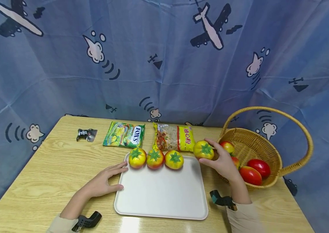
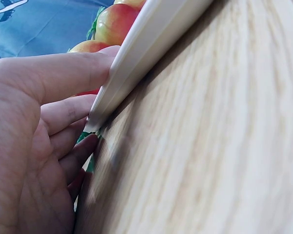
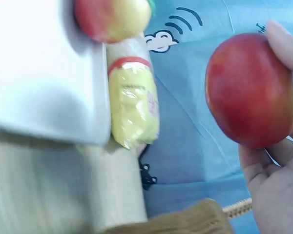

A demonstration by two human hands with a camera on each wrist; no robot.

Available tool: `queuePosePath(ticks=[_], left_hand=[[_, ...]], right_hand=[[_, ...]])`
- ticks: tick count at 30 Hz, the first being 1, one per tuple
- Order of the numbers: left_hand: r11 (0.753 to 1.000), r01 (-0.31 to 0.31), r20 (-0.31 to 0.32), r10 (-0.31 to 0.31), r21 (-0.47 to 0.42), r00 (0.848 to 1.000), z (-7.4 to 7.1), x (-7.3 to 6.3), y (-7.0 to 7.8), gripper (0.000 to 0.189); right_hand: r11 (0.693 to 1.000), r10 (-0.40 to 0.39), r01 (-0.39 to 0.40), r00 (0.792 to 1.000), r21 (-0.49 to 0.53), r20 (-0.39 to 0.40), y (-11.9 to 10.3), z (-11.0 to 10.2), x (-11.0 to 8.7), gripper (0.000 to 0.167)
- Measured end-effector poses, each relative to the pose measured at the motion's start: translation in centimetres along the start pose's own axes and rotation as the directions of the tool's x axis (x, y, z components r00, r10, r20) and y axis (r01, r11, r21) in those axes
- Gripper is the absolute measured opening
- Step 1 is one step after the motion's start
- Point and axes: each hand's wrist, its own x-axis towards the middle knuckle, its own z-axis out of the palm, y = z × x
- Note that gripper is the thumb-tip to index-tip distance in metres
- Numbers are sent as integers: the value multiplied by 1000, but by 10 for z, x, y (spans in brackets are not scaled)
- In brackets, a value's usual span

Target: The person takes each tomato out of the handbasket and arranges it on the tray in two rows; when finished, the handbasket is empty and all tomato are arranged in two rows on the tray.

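My right hand (image 1: 222, 161) holds a yellow-and-red fruit with a green star-shaped leafy top (image 1: 203, 149), thumb and fingers on its sides. The fruit is raised beside the tray's back right corner; its red underside shows in the right wrist view. A white rectangular tray (image 1: 161, 194) lies on the table. Along its back edge stand three similar fruits in a row: a left one (image 1: 137, 158), a middle one (image 1: 155, 159) and a right one (image 1: 174, 159). At the tray's left rim, my left hand (image 1: 103, 182) rests with fairly straight fingers, thumb and fingertips touching the edge.
A wicker basket (image 1: 278, 155) with a tall handle stands at the right, holding red fruits (image 1: 250, 175) and similar yellow-red ones. Behind the tray lie a green FOX'S packet (image 1: 124, 134) and a yellow noodle packet (image 1: 173, 137). A small black wrapped item (image 1: 86, 134) lies at back left.
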Motion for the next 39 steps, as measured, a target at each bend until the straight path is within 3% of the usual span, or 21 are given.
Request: queuePosePath(ticks=[7, 14, 20, 27, 39], left_hand=[[1000, 11, 8, -11, -16, 1000, 3, -1, 1, 66], [1000, -12, -14, 12, 7, 1000, 3, -1, 0, 64], [1000, -22, -12, 22, 17, 1000, 3, 0, -1, 64], [1000, -20, -2, 20, 7, 1000, 2, 0, -1, 64], [1000, -10, 1, 10, 4, 1000, 0, 0, -1, 65]], right_hand=[[996, 77, -77, 997, 44, 10, 15, 21, -3, 79], [994, 108, -107, 992, -16, 60, 25, 33, 0, 83], [987, 154, -148, 983, -66, 97, 27, 38, 1, 83], [981, 157, -141, 980, -133, 120, 31, 42, 4, 83], [972, 211, -193, 967, -132, 141, 29, 44, 6, 90]])
